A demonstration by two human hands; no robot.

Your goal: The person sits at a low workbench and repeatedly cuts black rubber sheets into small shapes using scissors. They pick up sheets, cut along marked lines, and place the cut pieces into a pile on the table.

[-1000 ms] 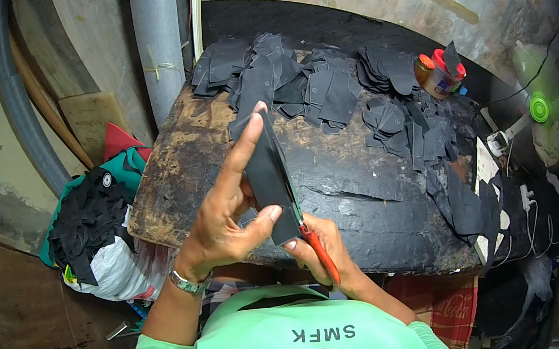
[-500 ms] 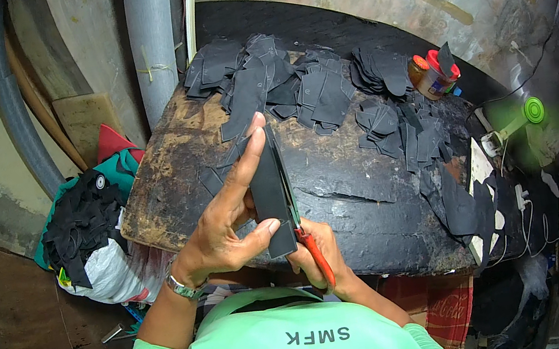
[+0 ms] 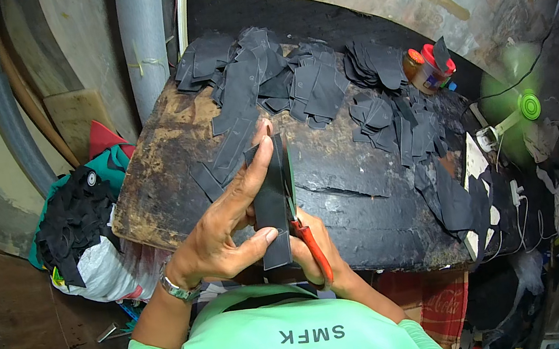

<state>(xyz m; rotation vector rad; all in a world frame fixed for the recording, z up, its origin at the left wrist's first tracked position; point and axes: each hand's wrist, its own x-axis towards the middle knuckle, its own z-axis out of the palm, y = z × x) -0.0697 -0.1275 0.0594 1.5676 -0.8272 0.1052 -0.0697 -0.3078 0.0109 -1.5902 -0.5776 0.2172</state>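
Your worn dark bench carries heaps of black cut pieces along its far edge. At the near edge, your left hand pinches an upright black strip; your right hand grips red-handled scissors beside it. Little has changed since before.

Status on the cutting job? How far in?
Done: many cut black pieces lie piled along the far side of the worn table. In hand: the left hand holds up one black strip while the right hand works red-handled scissors along its edge. Left: this strip is not finished; how much uncut stock remains cannot be told.
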